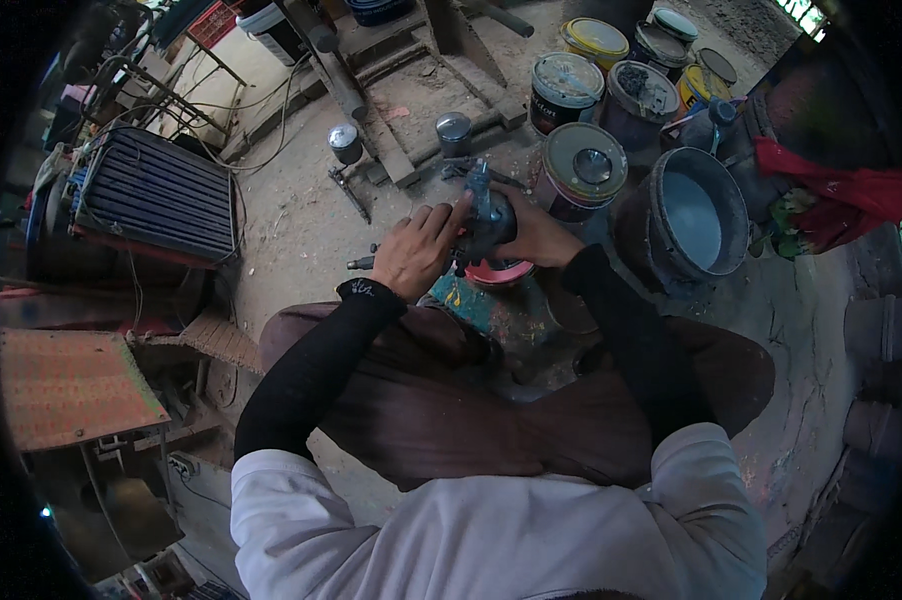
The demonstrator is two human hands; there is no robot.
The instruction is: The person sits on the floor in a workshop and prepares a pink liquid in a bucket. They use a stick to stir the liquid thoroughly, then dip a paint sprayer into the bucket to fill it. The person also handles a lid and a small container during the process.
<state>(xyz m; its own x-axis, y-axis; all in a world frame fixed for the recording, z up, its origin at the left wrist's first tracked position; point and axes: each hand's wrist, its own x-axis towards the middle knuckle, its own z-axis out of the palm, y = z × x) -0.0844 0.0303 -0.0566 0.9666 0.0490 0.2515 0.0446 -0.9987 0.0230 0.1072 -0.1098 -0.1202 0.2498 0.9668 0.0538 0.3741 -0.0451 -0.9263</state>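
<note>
Both my hands meet in front of my knees. My right hand (543, 232) is wrapped round the right side of a dark, bluish bottle (485, 212) with a narrow top. My left hand (416, 248) is closed at the bottle's left side, its fingertips reaching the bottle. From under the left hand pokes the dark end of what looks like a spray gun (361, 263); the rest of it is hidden by the hand. Just below the bottle stands a small can with a red rim (506, 274), partly covered by my hands.
Two spray guns with silver cups (344, 143) (453, 127) rest by a wooden frame (391, 160) ahead. Several paint buckets (567, 82) crowd the front right, with a large bucket of pale liquid (691, 215) nearest. A red cloth (841, 195) hangs beyond. Left stands a ribbed dark panel (156, 195).
</note>
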